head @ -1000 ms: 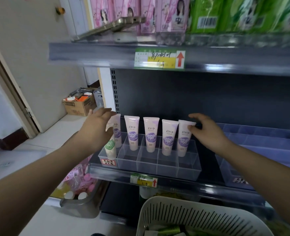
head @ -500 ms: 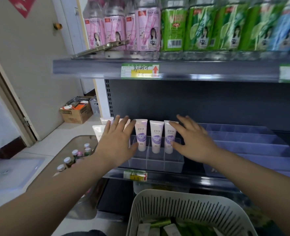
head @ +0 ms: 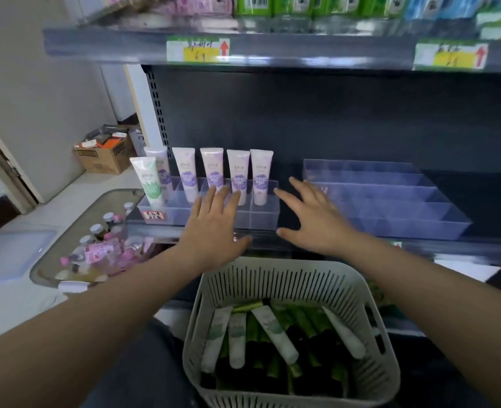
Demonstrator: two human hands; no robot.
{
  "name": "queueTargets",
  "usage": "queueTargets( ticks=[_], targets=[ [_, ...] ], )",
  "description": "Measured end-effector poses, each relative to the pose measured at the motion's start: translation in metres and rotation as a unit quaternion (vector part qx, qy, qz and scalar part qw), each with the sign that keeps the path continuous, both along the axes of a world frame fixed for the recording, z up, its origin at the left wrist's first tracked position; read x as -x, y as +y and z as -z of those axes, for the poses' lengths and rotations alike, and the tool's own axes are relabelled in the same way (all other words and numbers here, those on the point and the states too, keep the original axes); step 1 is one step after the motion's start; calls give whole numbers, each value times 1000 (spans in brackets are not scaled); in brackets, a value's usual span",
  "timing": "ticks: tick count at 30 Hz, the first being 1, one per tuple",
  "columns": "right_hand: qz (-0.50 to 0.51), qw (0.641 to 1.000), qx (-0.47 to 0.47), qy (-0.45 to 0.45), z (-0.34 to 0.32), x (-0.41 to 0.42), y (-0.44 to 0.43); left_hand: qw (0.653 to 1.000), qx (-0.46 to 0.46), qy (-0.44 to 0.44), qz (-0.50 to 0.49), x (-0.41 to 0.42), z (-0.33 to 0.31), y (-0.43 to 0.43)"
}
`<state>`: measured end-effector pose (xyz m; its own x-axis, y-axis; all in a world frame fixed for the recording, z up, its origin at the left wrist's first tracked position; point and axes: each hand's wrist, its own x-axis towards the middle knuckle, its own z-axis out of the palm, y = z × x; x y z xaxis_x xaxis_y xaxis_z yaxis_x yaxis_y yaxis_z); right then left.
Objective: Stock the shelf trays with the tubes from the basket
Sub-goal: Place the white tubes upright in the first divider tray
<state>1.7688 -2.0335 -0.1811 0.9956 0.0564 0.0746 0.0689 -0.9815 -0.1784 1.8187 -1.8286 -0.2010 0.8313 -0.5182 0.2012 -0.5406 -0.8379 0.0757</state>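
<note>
A clear divided tray on the dark shelf holds several upright purple-label tubes in its back row and one green-label tube at its front left. To its right stands a larger clear tray with nothing in it. My left hand hovers with spread fingers in front of the left tray. My right hand is spread between the two trays. Both hold nothing. Below them a pale slotted basket holds several green-label tubes lying flat.
The upper shelf with price tags carries pink, green and blue bottles. A clear bin of small bottles sits on the floor at the left, with a cardboard box behind it by the wall.
Both hands have drawn back from the tubes toward the shelf's front edge and spread open. The view has tilted down, showing more of the basket.
</note>
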Motion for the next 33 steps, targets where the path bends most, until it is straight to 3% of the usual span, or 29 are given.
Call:
queueTargets(
  ticks=[18,27,33],
  targets=[
    [-30,990,-65,119,120,52,9,993,-53,105,19,35,130,-10],
    [3,973,-91,212,168,36,11,943,-111,312,-29,10,165,-8],
    [20,961,-98,258,196,18,14,924,-144,351,-37,-7,187,-13]
  ],
)
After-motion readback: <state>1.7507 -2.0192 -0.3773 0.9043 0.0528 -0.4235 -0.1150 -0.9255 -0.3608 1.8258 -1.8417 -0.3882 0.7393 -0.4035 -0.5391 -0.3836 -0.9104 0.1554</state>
